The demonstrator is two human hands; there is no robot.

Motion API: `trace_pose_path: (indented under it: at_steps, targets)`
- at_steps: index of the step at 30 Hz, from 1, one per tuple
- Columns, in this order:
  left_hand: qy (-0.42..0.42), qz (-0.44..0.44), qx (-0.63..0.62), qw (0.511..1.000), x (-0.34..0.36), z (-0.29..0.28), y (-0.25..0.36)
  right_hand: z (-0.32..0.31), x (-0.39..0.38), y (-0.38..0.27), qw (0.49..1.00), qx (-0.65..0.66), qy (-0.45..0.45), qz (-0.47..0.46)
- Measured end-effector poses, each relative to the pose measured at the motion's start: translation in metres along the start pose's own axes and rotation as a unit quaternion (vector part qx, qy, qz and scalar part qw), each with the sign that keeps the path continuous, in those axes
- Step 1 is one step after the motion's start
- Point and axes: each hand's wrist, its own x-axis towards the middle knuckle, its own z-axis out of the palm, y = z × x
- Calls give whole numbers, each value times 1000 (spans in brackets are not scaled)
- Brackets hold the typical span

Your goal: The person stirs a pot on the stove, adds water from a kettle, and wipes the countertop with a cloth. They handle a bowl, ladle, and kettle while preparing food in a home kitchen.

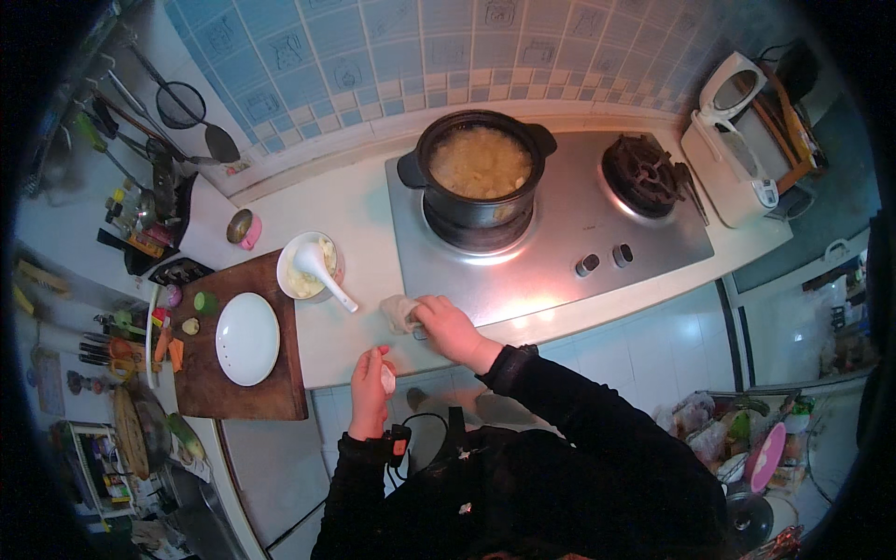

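Note:
My right hand (448, 327) is closed around a crumpled, pale grey-beige cloth (399, 315) at the counter's front edge, just below the gas stove. My left hand (368, 394) is held low in front of the counter with its fingers curled. A small whitish thing (388, 379) shows at its fingers, too little of it to name. Nearest to both hands is a white bowl (285, 271) with pale yellowish food and a white spoon (322, 273), its handle over the rim. On the stove (551, 271) stands a black pot (476, 210) filled with bubbling, light brown food.
To the left, a wooden cutting board (201, 397) carries a white oval plate (248, 339), carrot pieces (176, 355) and a green vegetable piece (205, 302). A pink-handled cup (245, 229) stands behind it. Utensils hang at upper left. A white rice cooker (733, 168) with raised lid stands at right.

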Motion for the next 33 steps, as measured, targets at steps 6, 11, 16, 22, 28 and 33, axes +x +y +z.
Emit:
trace_pose_path:
  at_steps: [6,11,16,22,28,33]
  targets:
    - [61,130,7,990,-1,14,-12,-21,-3,-10,990,-119,-17,-76]
    - [57,63,83,993,22,-26,-21,-50,-46,10,998,-5,-53,-17]
    - [105,161,241,951,67,-57,-38,-110,-80,72,985,-64,66,143]
    - [121,222,266,930,74,-52,-48,-207,-121,154,930,-232,145,245]
    - [252,157,253,921,35,-43,-40,-216,-114,181,968,-175,40,178]
    - [255,212,154,931,0,-58,-41,-216,-106,182,965,-178,-12,192]
